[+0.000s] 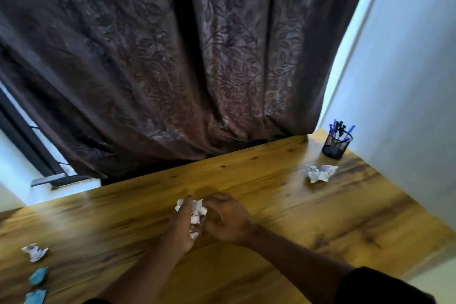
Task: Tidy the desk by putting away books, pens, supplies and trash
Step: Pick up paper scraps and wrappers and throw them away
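Both hands meet over the middle of the worktop (pixel 246 266), working one white paper wad (pixel 197 210) between them: the left hand (pixel 183 224) lies alongside it with fingers fairly straight, seemingly cupping or pressing it, while the right hand (pixel 225 219) has its fingers curled against the wad's other side, apparently pinching it, though blur keeps the exact grip unclear. Judging by how things lie, the tidying looks well along for pens, since a mesh cup (pixel 336 144) far off to the right and beyond the hands stands upright full of blue pens; no books show in view. Trash is what remains: a second white wad (pixel 320 173) lies well to the right and beyond the hands, just in front of the cup, and far to the left and nearer the person sit another white scrap (pixel 34 252) and two blue scraps (pixel 38 276), one below the other. No bin is visible, so where the trash goes cannot be told. A dark curtain (pixel 197 57) hangs behind the worktop's far edge; nothing lies between the hands and the remaining scraps.
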A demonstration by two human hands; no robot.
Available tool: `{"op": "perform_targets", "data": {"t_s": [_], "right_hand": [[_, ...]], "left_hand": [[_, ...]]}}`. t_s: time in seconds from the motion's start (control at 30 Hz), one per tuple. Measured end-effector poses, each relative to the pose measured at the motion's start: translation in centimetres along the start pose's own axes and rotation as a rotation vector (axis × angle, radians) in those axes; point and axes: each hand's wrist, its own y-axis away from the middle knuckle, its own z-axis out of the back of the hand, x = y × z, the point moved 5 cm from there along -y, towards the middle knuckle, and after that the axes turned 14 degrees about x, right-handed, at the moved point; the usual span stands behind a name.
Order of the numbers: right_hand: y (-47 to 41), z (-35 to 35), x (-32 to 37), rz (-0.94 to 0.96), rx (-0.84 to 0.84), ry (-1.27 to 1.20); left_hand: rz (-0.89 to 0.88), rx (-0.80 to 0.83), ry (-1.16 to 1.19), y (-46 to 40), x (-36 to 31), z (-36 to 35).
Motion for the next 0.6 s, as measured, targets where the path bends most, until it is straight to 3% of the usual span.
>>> {"op": "perform_targets", "data": {"t_s": [0.13, 0.3, 0.4, 0.6], "right_hand": [[2.1, 4.9, -6.5, -0.163, -0.038, 0.163], [6.1, 10.6, -15.0, -0.524, 0.090, 0.525], [8.6, 13.3, -19.8, -0.635, 0.128, 0.675], [11.3, 15.8, -26.0, -0.699, 0.197, 0.707]], "left_hand": [[0.053, 0.056, -0.013, -1.4, 0.4, -4.1], [0.115, 0.096, 0.023, -3.0, 2.0, -9.4], [0.129, 0.101, 0.027, -4.0, 3.2, -12.1], [0.122, 0.098, 0.013, -5.1, 5.0, -16.1]]}}
